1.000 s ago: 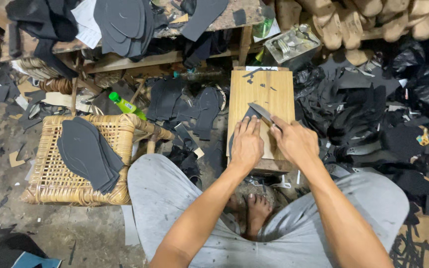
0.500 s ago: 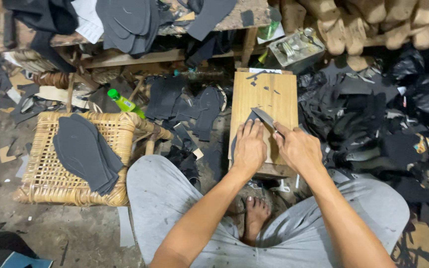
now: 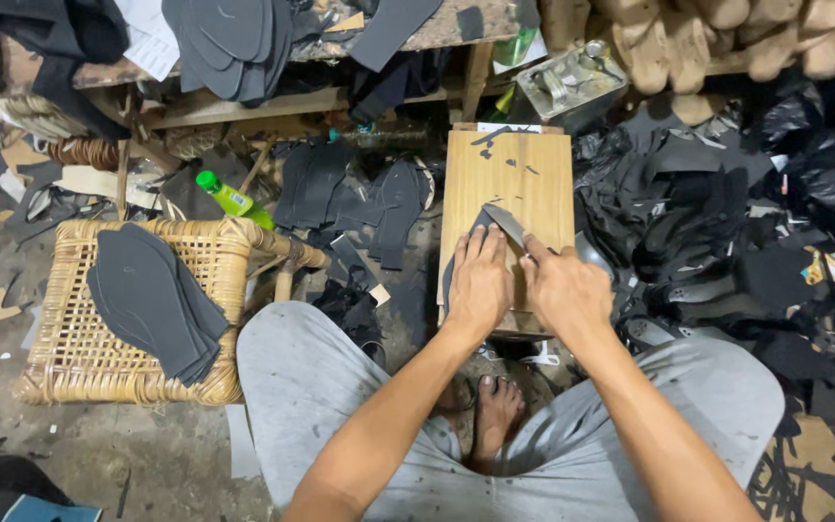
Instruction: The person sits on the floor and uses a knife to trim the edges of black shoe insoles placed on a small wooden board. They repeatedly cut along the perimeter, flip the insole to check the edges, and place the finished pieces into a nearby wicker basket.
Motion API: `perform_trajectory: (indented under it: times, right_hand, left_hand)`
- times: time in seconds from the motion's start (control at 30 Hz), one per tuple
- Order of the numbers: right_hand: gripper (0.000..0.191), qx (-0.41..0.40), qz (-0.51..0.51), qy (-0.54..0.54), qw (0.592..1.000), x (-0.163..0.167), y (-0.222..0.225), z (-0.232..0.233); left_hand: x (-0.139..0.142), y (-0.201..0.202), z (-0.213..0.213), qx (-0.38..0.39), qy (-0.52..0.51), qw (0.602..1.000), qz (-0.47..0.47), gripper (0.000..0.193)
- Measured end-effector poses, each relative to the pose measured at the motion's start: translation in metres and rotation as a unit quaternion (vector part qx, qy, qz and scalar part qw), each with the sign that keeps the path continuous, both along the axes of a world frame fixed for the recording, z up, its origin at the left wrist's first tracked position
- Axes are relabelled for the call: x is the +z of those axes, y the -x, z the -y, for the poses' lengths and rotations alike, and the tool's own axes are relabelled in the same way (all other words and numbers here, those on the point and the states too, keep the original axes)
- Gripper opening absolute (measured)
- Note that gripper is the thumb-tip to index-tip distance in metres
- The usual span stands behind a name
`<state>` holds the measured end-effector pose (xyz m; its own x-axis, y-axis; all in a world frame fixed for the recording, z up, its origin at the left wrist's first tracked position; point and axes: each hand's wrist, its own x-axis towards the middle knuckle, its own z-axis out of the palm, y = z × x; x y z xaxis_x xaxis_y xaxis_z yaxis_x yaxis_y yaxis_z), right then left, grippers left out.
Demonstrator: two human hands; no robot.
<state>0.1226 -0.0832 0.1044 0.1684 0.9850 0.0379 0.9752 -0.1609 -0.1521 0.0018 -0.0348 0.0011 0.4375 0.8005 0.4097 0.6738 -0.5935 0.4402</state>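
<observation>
Insole blank (image 3: 458, 253) of dark grey sheet lies pinned on a wooden cutting board (image 3: 506, 174) between the knees of a seated person, most of it hidden under the left hand (image 3: 480, 280), which presses flat with fingers spread and closed on nothing. The right hand (image 3: 564, 290) is clenched around a knife whose handle is hidden in the fist, the flat grey blade (image 3: 504, 222) angling up and left to touch the blank's upper edge. The material looks thin, light and limp — likely to flex or creep under the blade unless weighted down — so the sound place to hold it is by flat pressure just beside the cut line, fingertips kept clear of the edge; pinching a rim would probably only buckle it. Dark offcuts (image 3: 504, 145) speckle the far end of the board. To the left, a woven rattan stool (image 3: 70, 358) carries a stack of finished grey insoles (image 3: 152, 295), with a green plastic bottle (image 3: 232, 200) lying near it on the floor. Heaps of black scrap (image 3: 707, 222) crowd the right side — and a rough wooden bench (image 3: 244, 101) beyond holds more cut soles (image 3: 229, 39).
</observation>
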Motion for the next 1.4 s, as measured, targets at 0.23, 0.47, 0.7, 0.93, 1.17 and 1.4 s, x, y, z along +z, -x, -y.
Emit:
perform_trajectory:
  times: [0.23,0.47,0.7,0.93,1.17,1.4]
  right_hand:
    - [0.041,0.013,-0.022,-0.066,0.997,-0.031,-0.002,-0.015]
    - [0.038,0.014,-0.065,-0.065,0.996,-0.035,-0.008,-0.02]
    - [0.039,-0.016,-0.048,-0.032,0.998,-0.022,-0.006,0.017]
    - [0.042,-0.044,-0.065,0.004,0.997,-0.048,-0.014,-0.027]
    - [0.043,-0.049,-0.255,-0.121,0.958,-0.09,-0.046,-0.029]
    - [0.05,-0.132,-0.553,-0.109,0.815,-0.045,-0.037,-0.021]
  left_hand:
    - [-0.008,0.001,-0.005,-0.001,-0.027,1.0,0.006,0.051]
    - [-0.009,-0.002,-0.002,-0.003,-0.044,0.999,-0.005,0.047]
    - [-0.013,-0.004,-0.003,-0.003,-0.023,1.0,-0.021,0.057]
    - [-0.009,-0.001,-0.001,0.011,-0.039,0.999,-0.008,0.055]
    - [0.011,0.009,-0.021,0.107,0.113,0.979,0.131,0.087]
    - [0.025,0.013,-0.031,-0.03,0.254,0.88,0.401,0.035]
